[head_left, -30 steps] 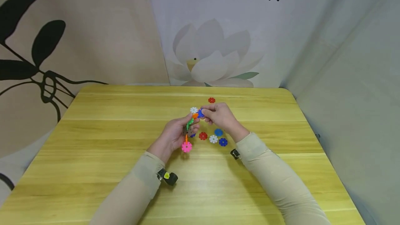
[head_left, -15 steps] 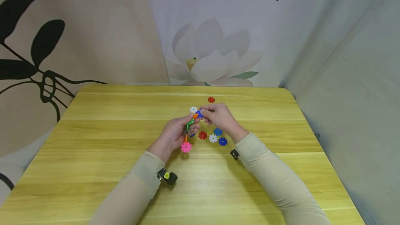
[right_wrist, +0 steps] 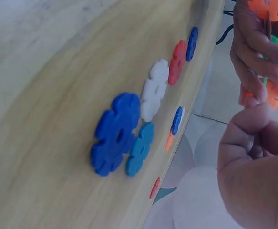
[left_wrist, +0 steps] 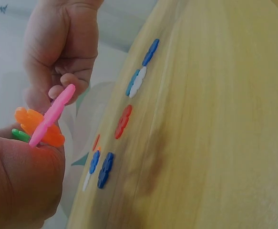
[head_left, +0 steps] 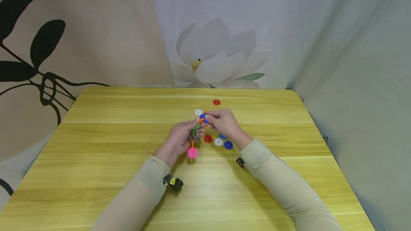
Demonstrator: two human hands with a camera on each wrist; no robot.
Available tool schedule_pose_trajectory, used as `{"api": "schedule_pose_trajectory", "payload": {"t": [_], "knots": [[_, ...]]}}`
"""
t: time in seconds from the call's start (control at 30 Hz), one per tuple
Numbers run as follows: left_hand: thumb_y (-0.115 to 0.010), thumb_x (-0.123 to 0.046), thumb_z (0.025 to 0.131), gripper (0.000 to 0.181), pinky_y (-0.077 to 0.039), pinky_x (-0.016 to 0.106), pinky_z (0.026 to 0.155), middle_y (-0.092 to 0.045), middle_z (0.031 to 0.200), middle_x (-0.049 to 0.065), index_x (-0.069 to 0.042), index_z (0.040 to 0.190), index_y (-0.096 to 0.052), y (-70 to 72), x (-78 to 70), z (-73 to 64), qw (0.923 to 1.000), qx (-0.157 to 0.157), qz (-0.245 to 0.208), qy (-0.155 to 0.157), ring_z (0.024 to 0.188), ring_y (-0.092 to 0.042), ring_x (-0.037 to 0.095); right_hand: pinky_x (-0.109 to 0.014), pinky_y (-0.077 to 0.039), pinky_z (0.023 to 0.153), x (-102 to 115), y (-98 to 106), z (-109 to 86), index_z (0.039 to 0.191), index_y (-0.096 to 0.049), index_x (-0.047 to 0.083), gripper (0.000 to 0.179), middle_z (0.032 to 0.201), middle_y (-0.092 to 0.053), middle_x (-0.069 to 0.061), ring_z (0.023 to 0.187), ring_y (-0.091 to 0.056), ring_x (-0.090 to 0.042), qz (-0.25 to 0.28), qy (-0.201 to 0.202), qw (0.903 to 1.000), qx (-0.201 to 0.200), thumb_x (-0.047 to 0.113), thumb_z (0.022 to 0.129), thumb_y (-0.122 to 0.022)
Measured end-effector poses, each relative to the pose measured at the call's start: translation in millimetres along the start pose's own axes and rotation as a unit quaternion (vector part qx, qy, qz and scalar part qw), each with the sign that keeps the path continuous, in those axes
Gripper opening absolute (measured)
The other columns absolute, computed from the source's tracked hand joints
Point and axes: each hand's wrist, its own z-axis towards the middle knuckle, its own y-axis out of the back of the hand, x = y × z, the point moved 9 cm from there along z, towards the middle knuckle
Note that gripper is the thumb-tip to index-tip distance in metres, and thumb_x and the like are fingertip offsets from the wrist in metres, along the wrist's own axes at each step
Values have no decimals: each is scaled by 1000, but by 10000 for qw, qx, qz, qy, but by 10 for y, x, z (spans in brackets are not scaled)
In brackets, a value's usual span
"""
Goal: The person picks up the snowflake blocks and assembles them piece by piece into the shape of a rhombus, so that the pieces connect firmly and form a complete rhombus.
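My left hand (head_left: 179,135) holds a chain of interlocking flower-shaped plastic discs. A pink disc (head_left: 192,153) hangs at the near end, followed by an orange one seen edge-on, a brown-grey disc (head_left: 193,137) and a green disc (head_left: 196,127). At the far end sits another orange disc (right_wrist: 272,94), which my right hand (head_left: 226,123) pinches between thumb and curled fingers; the fingers partly hide the grip. In the head view a blue disc appears right beside those fingertips, while the wrist views show a blue disc (right_wrist: 177,121) lying on the table beyond the hands.
Loose discs lie on the wooden table (head_left: 112,152): a red one (head_left: 207,138), a white one (head_left: 218,142), a dark blue one (head_left: 228,145) and a light blue one (right_wrist: 140,149). Farther back are another white disc (head_left: 198,112) and a red disc (head_left: 216,102). Curtains (head_left: 128,27) hang behind.
My right hand has moved slightly down and left, nearer the left hand. The chain has shifted a little, showing more of the brown-grey disc. The light blue disc is now mostly covered.
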Motion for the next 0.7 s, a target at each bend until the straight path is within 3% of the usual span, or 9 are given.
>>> {"api": "schedule_pose_trajectory", "payload": {"t": [0.23,0.43,0.7], "knots": [[-63,-28,109,44,-67,22,79,-78,96,4,7,136,-61,-20,-6,-12,9999,133,-21,-8,81,-76,12,-22,-55,64,-1,-25,31,139,-69,0,36,90,-73,-6,73,-62,-11,-45,37,10000,68,18,108,-66],[-60,-26,111,40,-67,24,81,-78,101,6,5,136,-60,-22,7,-25,9997,167,-167,38,82,-78,13,-26,-56,67,-4,-31,40,139,-70,1,35,88,-72,-5,73,-61,-12,-207,20,9997,159,19,109,-65],[-56,-31,113,43,-68,26,85,-81,105,8,2,138,-64,-73,41,-39,9985,442,-334,23,85,-79,15,-32,-58,71,-54,-45,81,134,-73,4,33,87,-71,-3,74,-60,-14,-658,-32,9974,276,25,110,-64]]}}
